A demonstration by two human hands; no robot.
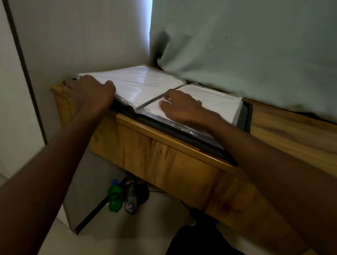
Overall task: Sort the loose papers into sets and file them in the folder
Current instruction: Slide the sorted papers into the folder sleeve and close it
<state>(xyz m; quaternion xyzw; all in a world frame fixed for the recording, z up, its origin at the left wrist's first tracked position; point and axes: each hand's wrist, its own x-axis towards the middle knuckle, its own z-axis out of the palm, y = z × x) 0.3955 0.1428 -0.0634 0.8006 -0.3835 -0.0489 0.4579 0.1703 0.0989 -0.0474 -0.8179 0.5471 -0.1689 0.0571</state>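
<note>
A black folder (pixel 246 116) lies open on the left end of a wooden desk (pixel 298 135). Its clear plastic sleeves hold white papers; the left pages (pixel 143 83) arch up slightly and the right page (pixel 217 103) lies flat with printed text. My left hand (pixel 88 93) rests on the folder's near left corner, fingers curled over the edge of the left pages. My right hand (pixel 181 108) lies on the right page close to the spine, its fingers spread against the sleeve. The image is dim and a little blurred.
A pale curtain (pixel 254 43) hangs behind the desk and drapes onto its back edge. Under the desk stand a green bottle (pixel 114 199), a second bottle (pixel 131 200) and some dark items. A white wall panel (pixel 2 90) borders the left.
</note>
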